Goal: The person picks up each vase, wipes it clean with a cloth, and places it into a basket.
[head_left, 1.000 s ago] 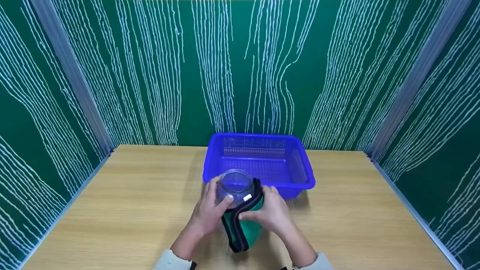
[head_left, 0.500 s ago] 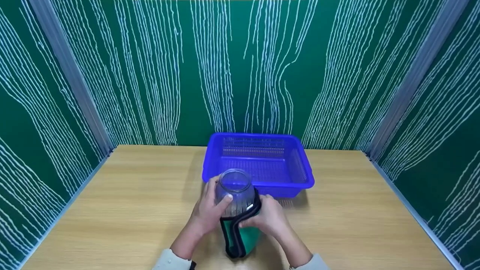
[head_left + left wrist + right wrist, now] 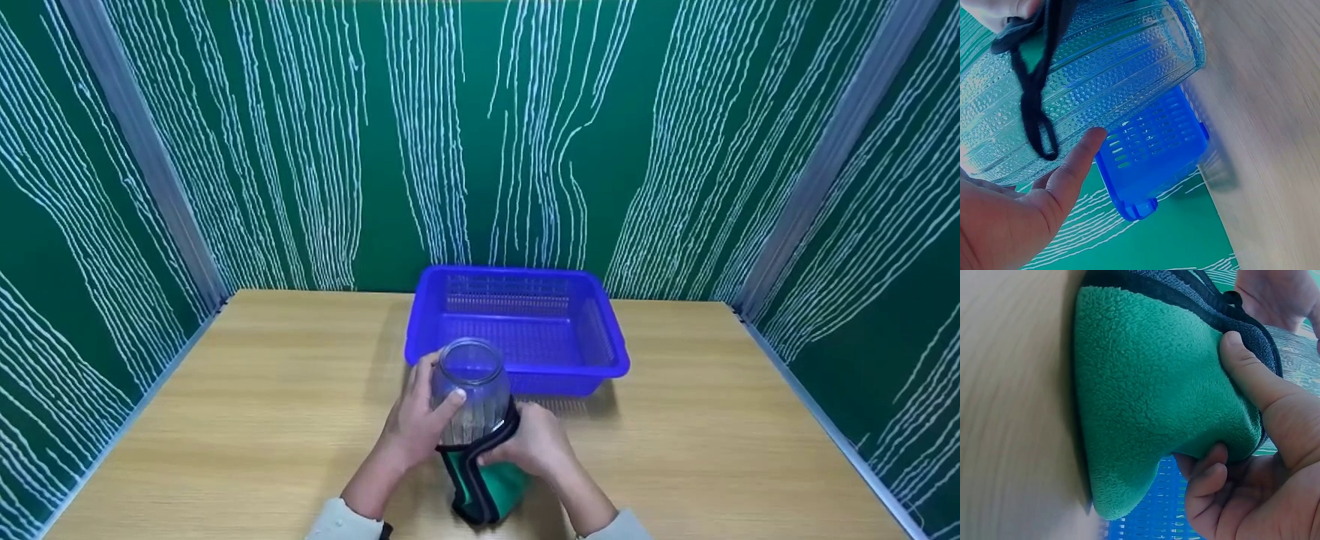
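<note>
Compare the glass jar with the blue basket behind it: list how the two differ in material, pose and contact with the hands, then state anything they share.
The glass jar is clear, dimpled and ribbed; the blue basket is opaque plastic with slotted walls. The jar is held off the table, its lower part in a green cloth; the basket sits flat on the table. The left hand grips the jar and the right hand grips the cloth; neither touches the basket. Both look empty.
</note>
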Action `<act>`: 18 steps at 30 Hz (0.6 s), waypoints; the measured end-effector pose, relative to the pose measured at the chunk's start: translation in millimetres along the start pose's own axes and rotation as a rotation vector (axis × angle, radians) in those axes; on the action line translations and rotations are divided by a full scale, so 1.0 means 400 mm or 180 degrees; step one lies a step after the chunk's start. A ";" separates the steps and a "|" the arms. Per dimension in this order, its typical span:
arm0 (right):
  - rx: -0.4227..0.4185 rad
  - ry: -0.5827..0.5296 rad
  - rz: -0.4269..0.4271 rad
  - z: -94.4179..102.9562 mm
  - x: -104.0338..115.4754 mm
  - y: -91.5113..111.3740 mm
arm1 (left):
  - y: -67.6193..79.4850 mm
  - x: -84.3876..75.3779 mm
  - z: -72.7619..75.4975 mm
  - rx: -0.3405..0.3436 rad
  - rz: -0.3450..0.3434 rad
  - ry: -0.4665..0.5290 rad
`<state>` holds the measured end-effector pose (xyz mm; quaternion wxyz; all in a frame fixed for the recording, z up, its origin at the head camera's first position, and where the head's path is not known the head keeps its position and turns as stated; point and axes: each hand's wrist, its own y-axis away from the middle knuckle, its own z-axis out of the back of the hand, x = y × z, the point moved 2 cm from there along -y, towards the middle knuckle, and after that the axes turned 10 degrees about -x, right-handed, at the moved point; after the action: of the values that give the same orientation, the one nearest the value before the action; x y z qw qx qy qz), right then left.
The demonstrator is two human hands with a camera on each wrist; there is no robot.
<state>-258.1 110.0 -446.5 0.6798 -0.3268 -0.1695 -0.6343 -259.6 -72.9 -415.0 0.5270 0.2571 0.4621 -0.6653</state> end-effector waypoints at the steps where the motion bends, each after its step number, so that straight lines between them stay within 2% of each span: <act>1: 0.0003 -0.0001 0.0003 -0.003 -0.002 0.000 | 0.000 0.000 0.001 0.0008 0.0005 0.0016; 7: 0.0068 0.0011 0.0017 -0.011 -0.008 0.001 | 0.001 0.002 0.001 0.0014 0.0024 0.0038; 14: 0.0143 -0.0104 -0.0010 -0.002 0.000 0.003 | -0.002 0.005 0.002 0.0005 -0.0203 0.0030; 18: 0.0145 -0.0223 -0.0096 0.003 0.000 0.003 | -0.005 0.009 0.001 0.0013 -0.0212 0.0051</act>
<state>-256.7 110.8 -445.9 0.6711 -0.3306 -0.2126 -0.6286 -262.4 -74.7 -417.2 0.5003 0.2480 0.4732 -0.6814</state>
